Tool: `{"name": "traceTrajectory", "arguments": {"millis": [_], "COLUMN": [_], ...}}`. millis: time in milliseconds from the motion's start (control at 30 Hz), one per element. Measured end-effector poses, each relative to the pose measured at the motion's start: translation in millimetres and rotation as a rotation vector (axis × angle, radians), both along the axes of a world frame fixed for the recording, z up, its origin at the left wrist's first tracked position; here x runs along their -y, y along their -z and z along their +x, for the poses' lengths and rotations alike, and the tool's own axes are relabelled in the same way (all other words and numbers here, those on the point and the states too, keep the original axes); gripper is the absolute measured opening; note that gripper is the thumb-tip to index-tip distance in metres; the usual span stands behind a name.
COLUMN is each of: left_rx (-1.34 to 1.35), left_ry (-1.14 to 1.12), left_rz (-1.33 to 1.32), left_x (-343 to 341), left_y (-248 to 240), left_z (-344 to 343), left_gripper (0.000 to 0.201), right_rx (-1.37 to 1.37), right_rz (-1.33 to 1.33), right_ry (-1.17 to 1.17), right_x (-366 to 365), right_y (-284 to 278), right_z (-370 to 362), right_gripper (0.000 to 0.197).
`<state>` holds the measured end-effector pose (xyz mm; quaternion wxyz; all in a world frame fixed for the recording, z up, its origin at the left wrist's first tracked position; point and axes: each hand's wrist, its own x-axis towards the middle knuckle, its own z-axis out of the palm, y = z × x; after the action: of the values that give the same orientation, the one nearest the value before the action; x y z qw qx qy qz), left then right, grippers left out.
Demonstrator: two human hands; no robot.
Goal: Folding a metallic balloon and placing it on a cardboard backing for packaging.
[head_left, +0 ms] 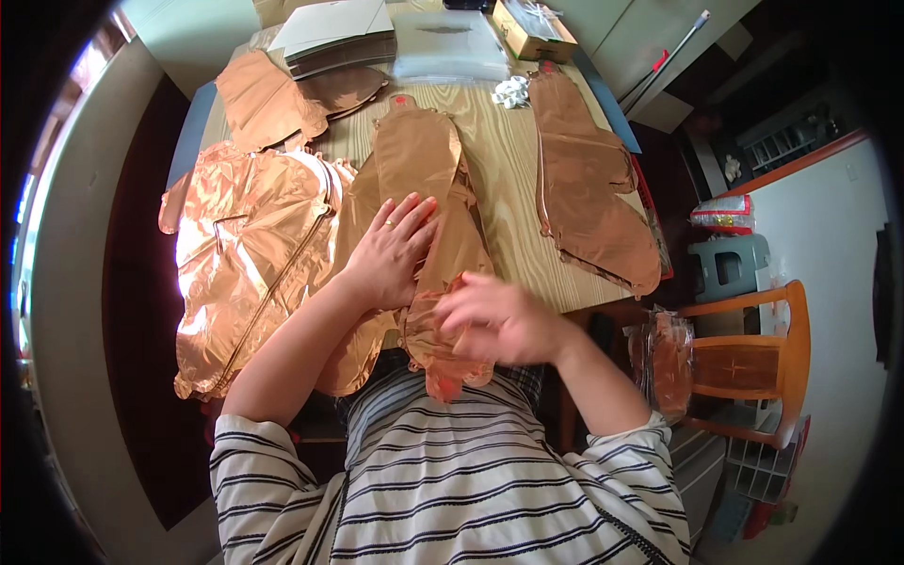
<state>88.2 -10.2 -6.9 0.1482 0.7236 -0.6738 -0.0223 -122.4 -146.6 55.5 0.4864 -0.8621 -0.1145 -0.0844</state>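
Observation:
A flat, copper-coloured foil balloon (419, 155) lies lengthwise in front of me, its near end hanging over the table's edge toward my lap. My left hand (394, 247) presses flat on its left side, fingers stretched out, with a ring on one finger. Over the near end is my right hand (499, 318), smeared by motion; whether its fingers grip the foil cannot be made out. To the left, crumpled shiny foil balloons (254, 254) are spread out, partly hidden by my left forearm. Another flat foil balloon (593, 179) rests on the right side of the table.
At the back of the wooden table (513, 188) stand a stack of white sheets (334, 33), a pile of clear plastic bags (447, 47) and a small box (535, 30). More foil (268, 104) lies back left. A wooden chair (744, 363) holding a plastic-wrapped copper-coloured bundle (670, 363) stands right.

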Motion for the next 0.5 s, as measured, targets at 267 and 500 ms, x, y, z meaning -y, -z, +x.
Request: {"name": "traceTrajectory", "arguments": {"millis": [267, 500], "left_rx": [0.004, 0.002], "left_ry": [0.008, -0.002], "left_rz": [-0.022, 0.034], "left_x": [2.4, 1.2], "left_y": [0.9, -3.1], "left_z": [-0.5, -0.6], "left_gripper": [0.101, 0.107], "right_rx": [-0.021, -0.109], "right_rz": [-0.663, -0.679], "right_ry": [0.405, 0.358], "right_x": [60.6, 52.8], "right_y": [58.6, 64.5], "right_z": [29.5, 40.2], "right_gripper": [0.056, 0.067]}}
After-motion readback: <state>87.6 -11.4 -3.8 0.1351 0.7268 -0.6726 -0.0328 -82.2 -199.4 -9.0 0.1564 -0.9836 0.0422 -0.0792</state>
